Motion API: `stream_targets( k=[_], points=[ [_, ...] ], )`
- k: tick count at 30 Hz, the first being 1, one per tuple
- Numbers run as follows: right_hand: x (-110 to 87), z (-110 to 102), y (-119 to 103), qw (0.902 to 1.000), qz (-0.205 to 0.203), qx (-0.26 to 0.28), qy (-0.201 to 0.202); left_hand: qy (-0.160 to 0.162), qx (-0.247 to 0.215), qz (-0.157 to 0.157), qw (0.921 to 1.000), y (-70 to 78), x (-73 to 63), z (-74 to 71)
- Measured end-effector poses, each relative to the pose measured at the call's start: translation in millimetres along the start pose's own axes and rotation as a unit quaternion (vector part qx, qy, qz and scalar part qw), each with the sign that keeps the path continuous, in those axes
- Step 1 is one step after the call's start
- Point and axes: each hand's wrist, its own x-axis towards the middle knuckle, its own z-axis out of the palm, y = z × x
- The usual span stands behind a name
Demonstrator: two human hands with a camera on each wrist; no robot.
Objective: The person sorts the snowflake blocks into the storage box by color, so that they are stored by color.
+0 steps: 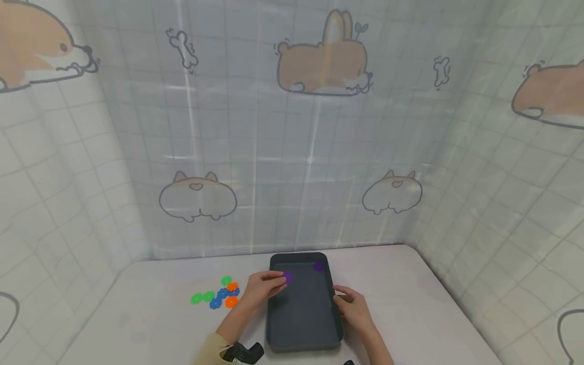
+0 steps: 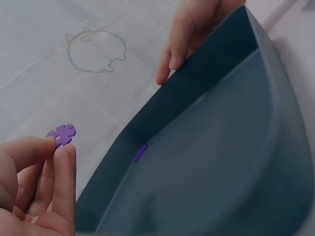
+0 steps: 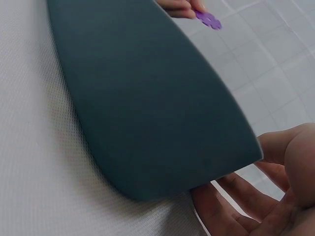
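Starting at the left on the counter (image 1: 150, 324), seeing a loose scatter of green pieces (image 1: 208, 296), blue pieces (image 1: 222, 294) and orange pieces (image 1: 231, 302), lying well left of the tray (image 1: 303, 319) and on the side of the left hand (image 1: 263, 290). Further right, reaching over the tray's left wall with that hand and pinching a purple piece (image 1: 288, 277) between thumb and fingertips. Holding it just beyond the fingertips, above the far left part of the tray and apparently clear of its floor. Making out no long axis in so round and notched a piece, but seeing that of the tray running away from the body, with the held piece lying toward the far end and left of the midline. Next, finding a second purple piece (image 1: 318, 266) lying inside the tray by the right wall, near the far right corner, rightward of the held one, slightly farther off and not touching it. Ending at the right, resting the right hand (image 1: 355, 307) against the outside of the right wall with loosely bent fingers, holding no piece; not being able to tell how firmly it is pressing there.
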Motion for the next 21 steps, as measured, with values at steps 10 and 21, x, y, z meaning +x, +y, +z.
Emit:
stream_targets(
  k=[10, 21],
  points=[
    [1.6, -2, 0, 1.0, -0.006, 0.004, -0.003, 0.022, -0.055, -0.013, 0.9981, 2.0, 21.5, 30.2],
    [4.1, -1, 1, 1.0, 0.0, 0.0, 0.001, 0.049, -0.062, -0.027, 0.9965, -9.5, 45.1, 49.8]
  ],
)
